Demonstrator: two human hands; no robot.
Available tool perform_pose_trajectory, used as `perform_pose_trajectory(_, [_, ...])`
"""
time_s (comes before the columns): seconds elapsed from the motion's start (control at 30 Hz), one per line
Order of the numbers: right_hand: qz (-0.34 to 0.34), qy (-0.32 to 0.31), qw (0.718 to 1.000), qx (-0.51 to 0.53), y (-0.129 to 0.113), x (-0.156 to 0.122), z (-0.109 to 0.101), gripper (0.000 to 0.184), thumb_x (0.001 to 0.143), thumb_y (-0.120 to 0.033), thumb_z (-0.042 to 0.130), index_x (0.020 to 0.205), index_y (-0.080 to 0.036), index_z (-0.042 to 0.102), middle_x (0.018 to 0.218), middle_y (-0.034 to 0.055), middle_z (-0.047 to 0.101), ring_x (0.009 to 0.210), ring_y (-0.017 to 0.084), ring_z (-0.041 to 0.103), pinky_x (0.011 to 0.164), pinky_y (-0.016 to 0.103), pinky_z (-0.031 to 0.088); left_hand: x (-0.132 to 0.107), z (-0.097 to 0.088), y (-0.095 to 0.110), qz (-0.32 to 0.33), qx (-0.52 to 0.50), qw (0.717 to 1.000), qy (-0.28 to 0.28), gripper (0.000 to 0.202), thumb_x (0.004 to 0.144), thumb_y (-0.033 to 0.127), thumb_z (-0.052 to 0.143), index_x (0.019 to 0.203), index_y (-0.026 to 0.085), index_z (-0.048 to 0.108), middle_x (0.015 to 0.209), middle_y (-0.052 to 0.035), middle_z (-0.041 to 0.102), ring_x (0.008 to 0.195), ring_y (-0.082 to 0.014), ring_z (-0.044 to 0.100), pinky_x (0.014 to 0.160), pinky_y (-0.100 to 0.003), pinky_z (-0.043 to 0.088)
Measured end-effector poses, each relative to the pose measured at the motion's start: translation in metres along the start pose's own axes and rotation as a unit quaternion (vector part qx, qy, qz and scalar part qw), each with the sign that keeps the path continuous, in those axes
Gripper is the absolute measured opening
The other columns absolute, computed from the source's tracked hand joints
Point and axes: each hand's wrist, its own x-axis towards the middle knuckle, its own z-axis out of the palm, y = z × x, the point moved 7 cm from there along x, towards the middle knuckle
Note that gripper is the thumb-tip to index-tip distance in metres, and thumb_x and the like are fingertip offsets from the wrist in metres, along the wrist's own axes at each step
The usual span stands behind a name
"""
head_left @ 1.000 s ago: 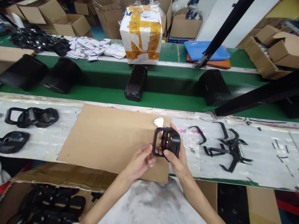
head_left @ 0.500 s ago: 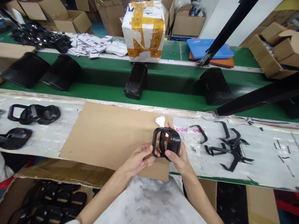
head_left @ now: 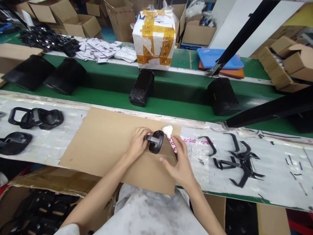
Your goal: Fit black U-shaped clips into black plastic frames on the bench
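Note:
A black plastic moulded part (head_left: 156, 142) lies turned on its side on a brown cardboard sheet (head_left: 97, 147), its frame edge facing left. My left hand (head_left: 138, 143) is shut on it, with the fingers wrapped around the near end. My right hand (head_left: 177, 166) rests open and empty just to the right, its fingertips near a crumpled white scrap (head_left: 167, 131) at the cardboard's far edge. The part's underside is hidden.
Black curved strips (head_left: 238, 160) lie on white film to the right, and black moulded frames (head_left: 36, 119) lie to the left. Black housings (head_left: 141, 88) stand on a green conveyor belt (head_left: 171, 104) beyond. A cardboard box of black parts (head_left: 41, 209) sits below left.
My right hand has let go of the black part and opened. My left hand has carried the part leftward and lowered it toward the cardboard, turning it on its side.

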Motion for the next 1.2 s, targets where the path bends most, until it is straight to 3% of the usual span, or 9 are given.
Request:
perform_pose_trajectory(0.1, [0.073, 0.044, 0.995, -0.049, 0.037, -0.010, -0.010, 0.048, 0.094, -0.043, 0.070, 0.135, -0.019, 0.064, 0.127, 0.0173, 0.065, 0.124, 0.037, 0.064, 0.106, 0.059, 0.055, 0.002, -0.004, -0.016, -0.008, 0.077, 0.997, 0.030, 0.032, 0.100, 0.021, 0.052, 0.128, 0.019, 0.069, 0.144, -0.0155, 0.061, 0.137, -0.0322, 0.053, 0.120, -0.055, 0.044])
perform_pose_trajectory(0.23, [0.160, 0.005, 0.986, -0.034, 0.069, -0.016, -0.014, 0.030, 0.094, -0.044, 0.065, 0.109, -0.019, 0.069, 0.095, 0.0110, 0.072, 0.090, 0.032, 0.070, 0.084, 0.050, 0.059, 0.004, 0.001, -0.019, 0.032, 0.118, 0.992, -0.019, 0.053, 0.090, 0.024, 0.067, 0.143, 0.018, 0.064, 0.159, -0.0183, 0.048, 0.152, -0.0386, 0.041, 0.127, -0.061, 0.037])
perform_pose_trajectory(0.33, [0.233, -0.012, 0.967, 0.102, 0.072, -0.022, -0.018, 0.039, 0.097, -0.056, 0.064, 0.110, -0.019, 0.066, 0.081, 0.0034, 0.067, 0.058, 0.019, 0.060, 0.052, 0.033, 0.050, 0.010, 0.005, -0.019, 0.052, 0.140, 0.987, -0.052, 0.064, 0.089, 0.024, 0.067, 0.152, 0.018, 0.056, 0.168, -0.0200, 0.039, 0.161, -0.0402, 0.031, 0.130, -0.063, 0.031])
perform_pose_trajectory(0.43, [0.315, -0.013, 0.911, 0.265, 0.066, -0.037, -0.015, 0.048, 0.093, -0.068, 0.065, 0.105, -0.022, 0.062, 0.074, -0.0035, 0.059, 0.038, 0.009, 0.037, 0.033, 0.025, 0.029, 0.019, 0.012, -0.018, 0.047, 0.166, 0.983, -0.068, 0.064, 0.093, 0.020, 0.061, 0.156, 0.014, 0.051, 0.172, -0.0220, 0.036, 0.165, -0.0388, 0.025, 0.133, -0.062, 0.026])
perform_pose_trajectory(0.53, [0.348, 0.001, 0.883, 0.316, 0.058, -0.052, -0.005, 0.052, 0.091, -0.073, 0.068, 0.102, -0.022, 0.064, 0.069, -0.0048, 0.055, 0.037, 0.008, 0.033, 0.031, 0.023, 0.026, 0.028, 0.020, -0.015, 0.014, 0.179, 0.982, -0.052, 0.066, 0.094, 0.019, 0.058, 0.158, 0.010, 0.046, 0.170, -0.0228, 0.040, 0.165, -0.0380, 0.027, 0.134, -0.061, 0.025])
perform_pose_trajectory(0.77, [0.338, -0.047, 0.897, 0.280, 0.054, -0.055, 0.017, 0.055, 0.091, -0.075, 0.068, 0.098, -0.020, 0.068, 0.064, -0.0054, 0.045, 0.047, 0.011, 0.035, 0.039, 0.024, 0.028, 0.034, 0.034, -0.003, -0.028, 0.208, 0.977, -0.039, 0.069, 0.096, 0.023, 0.059, 0.161, 0.006, 0.044, 0.173, -0.0215, 0.037, 0.166, -0.0387, 0.025, 0.136, -0.060, 0.020])
perform_pose_trajectory(0.93, [0.324, 0.125, 0.896, 0.277, 0.051, -0.057, -0.006, 0.054, 0.093, -0.077, 0.064, 0.089, -0.023, 0.061, 0.062, -0.0060, 0.047, 0.043, 0.009, 0.034, 0.038, 0.023, 0.028, 0.034, 0.033, -0.003, -0.032, 0.205, 0.977, -0.043, 0.069, 0.096, 0.024, 0.059, 0.161, 0.006, 0.044, 0.173, -0.0217, 0.038, 0.166, -0.0380, 0.025, 0.136, -0.059, 0.019])
perform_pose_trajectory(1.1, [0.362, -0.020, 0.890, 0.278, 0.051, -0.061, 0.026, 0.056, 0.088, -0.077, 0.071, 0.091, -0.021, 0.066, 0.060, -0.0065, 0.045, 0.044, 0.011, 0.036, 0.037, 0.024, 0.030, 0.035, 0.033, -0.005, -0.039, 0.198, 0.979, -0.041, 0.068, 0.097, 0.025, 0.057, 0.161, 0.008, 0.044, 0.174, -0.0194, 0.037, 0.166, -0.0363, 0.025, 0.136, -0.057, 0.018])
perform_pose_trajectory(1.2, [0.349, 0.080, 0.892, 0.277, 0.055, -0.062, 0.016, 0.056, 0.094, -0.075, 0.065, 0.106, -0.021, 0.068, 0.066, -0.0055, 0.049, 0.044, 0.010, 0.034, 0.038, 0.024, 0.031, 0.035, 0.033, -0.005, -0.041, 0.197, 0.979, -0.046, 0.069, 0.096, 0.024, 0.058, 0.161, 0.007, 0.043, 0.175, -0.0202, 0.037, 0.166, -0.0364, 0.025, 0.136, -0.058, 0.018])
